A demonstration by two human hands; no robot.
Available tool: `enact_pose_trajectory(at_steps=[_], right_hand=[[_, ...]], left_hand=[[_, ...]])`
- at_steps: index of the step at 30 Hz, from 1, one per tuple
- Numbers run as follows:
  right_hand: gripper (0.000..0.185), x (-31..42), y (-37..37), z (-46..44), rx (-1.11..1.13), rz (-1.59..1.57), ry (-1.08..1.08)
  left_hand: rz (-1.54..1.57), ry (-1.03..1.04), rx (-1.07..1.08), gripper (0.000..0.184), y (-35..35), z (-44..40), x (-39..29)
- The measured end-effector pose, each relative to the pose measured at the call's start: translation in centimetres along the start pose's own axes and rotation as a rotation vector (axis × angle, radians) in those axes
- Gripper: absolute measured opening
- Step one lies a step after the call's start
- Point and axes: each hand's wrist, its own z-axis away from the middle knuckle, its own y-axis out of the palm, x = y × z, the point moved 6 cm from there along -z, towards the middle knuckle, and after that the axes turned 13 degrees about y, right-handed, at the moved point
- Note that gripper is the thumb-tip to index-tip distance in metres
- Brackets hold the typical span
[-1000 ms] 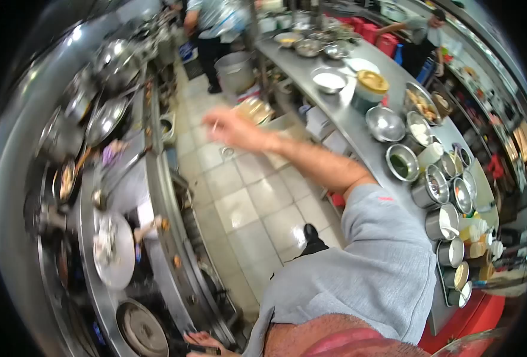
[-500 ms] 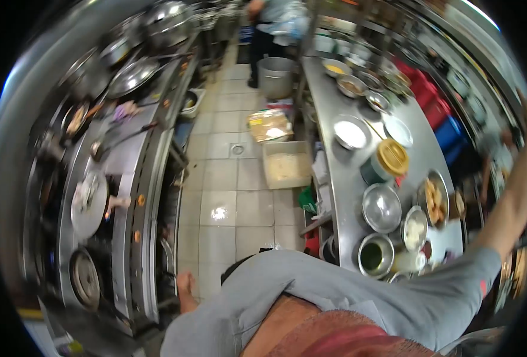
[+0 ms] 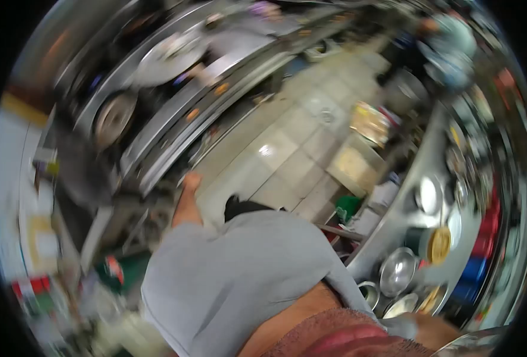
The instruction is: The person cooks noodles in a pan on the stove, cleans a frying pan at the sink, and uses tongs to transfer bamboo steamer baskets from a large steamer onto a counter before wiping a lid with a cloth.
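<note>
My left hand (image 3: pixel 192 179) hangs low at my side, near the front edge of the steel stove counter (image 3: pixel 156 140). Its fingers are smeared by motion, and nothing large shows in it. My right forearm (image 3: pixel 435 331) shows at the bottom right, beside the steel table; the hand itself is out of sight. Nearest to that arm on the table are a bowl of pale food (image 3: pixel 401 306), a steel bowl (image 3: pixel 398 272) and a dark tub with a yellow lid (image 3: pixel 440 245).
A white round plate (image 3: pixel 171 62) and a round metal lid (image 3: pixel 115 119) sit on the stove side. On the tiled floor stand a pale crate (image 3: pixel 356 166), a cardboard box (image 3: pixel 369 123) and a large pot (image 3: pixel 405 89). A person (image 3: pixel 451 47) stands beyond. Green bin (image 3: pixel 123 271) at lower left.
My view has swung to the left, bringing the lower-left corner into sight. My right arm, raised at the far right before, is now low. My left hand has come forward into fuller view.
</note>
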Motion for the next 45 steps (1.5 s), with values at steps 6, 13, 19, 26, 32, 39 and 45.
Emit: enact_pose_trajectory(at_steps=[6, 13, 19, 26, 32, 39, 45], right_hand=[[0.043, 8.7, 14.3, 35.4, 1.296, -0.766, 1.061], [0.047, 50.0, 4.4, 57.4, 2.754, -1.012, 0.492], [0.043, 70.7, 0.9, 61.3, 2.049, -0.942, -0.716], [0.043, 82.9, -1.7, 64.3, 1.876, -0.889, -1.121], [0.043, 86.1, -3.6, 66.6, 1.845, -0.871, -1.208], [0.042, 87.7, -4.7, 68.3, 1.825, -0.825, -1.179], [0.044, 87.3, -5.1, 67.6, 1.741, -0.824, -1.217]], left_hand=[[0.257, -0.655, -0.25, 0.065, -6.6, 2.9, 7.8], [0.384, -1.044, -0.675, 0.064, -13.0, 3.9, 15.7], [0.424, -0.86, -0.292, 0.051, -12.3, -0.8, 20.2], [1.183, -0.479, -0.564, 0.03, -5.3, -2.9, 26.4], [2.098, -0.373, -0.497, 0.019, -4.5, -2.2, 24.6], [2.216, -0.386, -0.524, 0.045, -5.5, 1.2, 15.6], [2.162, -0.139, -0.52, 0.048, -10.8, 6.1, 11.1]])
